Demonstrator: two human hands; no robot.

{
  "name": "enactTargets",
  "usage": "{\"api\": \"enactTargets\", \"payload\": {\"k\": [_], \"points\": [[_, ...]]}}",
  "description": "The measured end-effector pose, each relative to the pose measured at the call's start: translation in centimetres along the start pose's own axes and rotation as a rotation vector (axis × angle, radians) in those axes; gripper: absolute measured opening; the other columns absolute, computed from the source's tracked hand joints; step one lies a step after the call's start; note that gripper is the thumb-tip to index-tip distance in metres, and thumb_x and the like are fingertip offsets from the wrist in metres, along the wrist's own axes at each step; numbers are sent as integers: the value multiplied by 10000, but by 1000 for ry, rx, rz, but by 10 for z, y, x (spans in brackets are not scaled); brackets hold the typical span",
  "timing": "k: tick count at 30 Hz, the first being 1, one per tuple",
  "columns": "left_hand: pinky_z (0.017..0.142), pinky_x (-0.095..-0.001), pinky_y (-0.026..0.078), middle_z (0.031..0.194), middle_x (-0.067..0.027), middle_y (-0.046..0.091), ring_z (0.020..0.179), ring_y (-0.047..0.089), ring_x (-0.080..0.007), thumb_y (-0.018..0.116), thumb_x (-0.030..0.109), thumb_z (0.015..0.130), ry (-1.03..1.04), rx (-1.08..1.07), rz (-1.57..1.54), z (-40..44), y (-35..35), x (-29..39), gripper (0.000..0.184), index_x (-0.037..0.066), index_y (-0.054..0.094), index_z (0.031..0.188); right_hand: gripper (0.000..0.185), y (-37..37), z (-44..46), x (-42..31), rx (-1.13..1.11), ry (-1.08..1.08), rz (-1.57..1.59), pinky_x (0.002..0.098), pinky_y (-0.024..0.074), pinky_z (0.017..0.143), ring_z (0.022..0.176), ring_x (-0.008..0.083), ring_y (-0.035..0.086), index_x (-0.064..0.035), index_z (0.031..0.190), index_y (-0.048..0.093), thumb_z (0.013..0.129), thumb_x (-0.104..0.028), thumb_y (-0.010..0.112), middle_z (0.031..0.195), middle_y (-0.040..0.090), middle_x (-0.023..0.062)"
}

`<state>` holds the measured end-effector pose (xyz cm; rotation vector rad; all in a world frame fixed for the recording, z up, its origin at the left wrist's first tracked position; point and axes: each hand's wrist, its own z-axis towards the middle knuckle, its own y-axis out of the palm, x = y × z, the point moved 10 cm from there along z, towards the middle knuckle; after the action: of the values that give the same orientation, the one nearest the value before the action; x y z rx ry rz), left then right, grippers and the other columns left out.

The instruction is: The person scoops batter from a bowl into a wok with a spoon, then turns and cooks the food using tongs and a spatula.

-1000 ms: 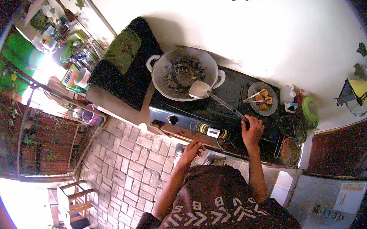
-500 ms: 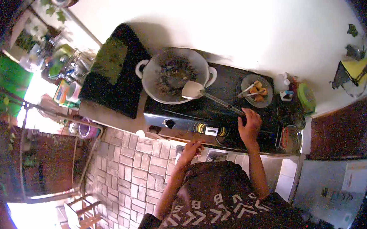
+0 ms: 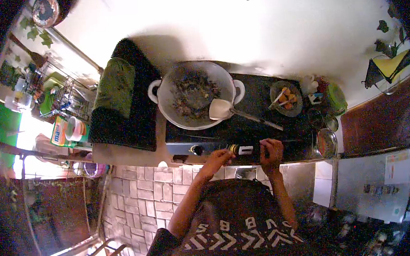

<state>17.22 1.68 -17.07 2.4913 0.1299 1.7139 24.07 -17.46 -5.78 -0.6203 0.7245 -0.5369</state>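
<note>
So the thing to look at was the long metal spatula with the wide pale blade. It lay slantwise, its blade over the near right rim of the big grey metal wok with two white handles, and its handle ran toward the near right, out over the flat black stove top.

My right grip was the nearer one by a good bit: the bare end of that handle sat just beyond it, on the far side and slightly right, with a gap between. My fingers there were loosely curled and nothing showed in them, but I couldn't tell whether the tips were pressed together.

My left grip was down at the stove's near edge, fingertips bunched beside the yellow-and-black ringed marking. Couldn't tell if they touched the panel or pinched anything. The spatula's blade was on the far side of that grip, well apart from it.
</note>
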Motion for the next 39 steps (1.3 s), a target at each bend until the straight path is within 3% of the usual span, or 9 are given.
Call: {"api": "enactTargets", "payload": {"k": [7, 8, 12, 21, 23, 28, 31, 34, 39], "points": [[637, -255, 414, 779, 8, 612, 701, 507, -90, 628, 355, 957, -5, -208, 48, -1, -10, 17, 301, 67, 710, 979, 171, 30, -32, -19, -67, 58, -23, 439, 442, 883, 975, 307, 590, -88, 1021, 658, 856, -43, 669, 1021, 654, 103], [613, -274, 407, 746, 12, 585, 680, 492, -90, 624, 368, 959, -204, -265, 196, -4, -15, 2, 316, 64, 697, 915, 162, 36, -37, -19, -93, 95, -25, 440, 443, 883, 970, 308, 591, -83, 1011, 660, 855, -39, 665, 1018, 657, 107], [593, -281, 416, 710, 20, 579, 640, 493, -96, 624, 391, 963, -110, -421, 73, 6, -14, -59, 337, 74, 673, 858, 135, 38, -52, -38, -65, 79, -136, 431, 446, 889, 956, 308, 600, -70, 971, 668, 848, -15, 658, 1005, 666, 115], [614, -302, 435, 747, -3, 623, 676, 534, -116, 620, 443, 952, -133, -420, -37, -12, -48, -79, 404, 61, 675, 834, 212, 27, -36, -18, -107, 310, -234, 420, 463, 911, 1033, 329, 587, -41, 1083, 666, 872, -45, 643, 1070, 645, 147], [622, -307, 428, 760, -5, 627, 685, 531, -130, 591, 462, 962, -238, -406, 109, 2, -57, -117, 437, 48, 671, 844, 229, 22, -18, -11, -71, 279, -221, 428, 454, 926, 1057, 336, 573, -41, 1115, 654, 889, -75, 634, 1111, 630, 149], [625, -313, 420, 735, 0, 577, 671, 507, -138, 521, 479, 996, 4, -243, -92, -17, -87, -60, 473, 41, 639, 861, 227, 23, 25, -3, -29, 172, -210, 443, 436, 951, 1056, 340, 574, -58, 1105, 654, 884, -110, 653, 1102, 634, 136], [620, -322, 423, 732, 3, 549, 665, 500, -140, 519, 463, 1002, 4, -165, 250, -20, -90, -42, 460, 33, 628, 878, 228, 27, 56, -43, -129, -42, -55, 443, 458, 902, 990, 323, 602, -84, 1065, 661, 840, -94, 691, 1043, 653, 111], [554, -309, 406, 684, -2, 521, 646, 501, -136, 524, 477, 999, -105, -125, 84, -25, -59, -33, 491, 35, 602, 799, 264, 29, 55, -76, -272, -420, 129, 422, 490, 773, 821, 273, 643, -120, 998, 665, 754, -64, 750, 910, 677, 57], [538, -299, 405, 616, 19, 495, 607, 488, -121, 523, 471, 1001, -55, -250, 177, -3, 32, -50, 519, 30, 600, 739, 272, -32, 67, -40, -242, -454, 239, 381, 491, 674, 696, 221, 636, -127, 967, 659, 730, -62, 774, 840, 685, 21]]}}
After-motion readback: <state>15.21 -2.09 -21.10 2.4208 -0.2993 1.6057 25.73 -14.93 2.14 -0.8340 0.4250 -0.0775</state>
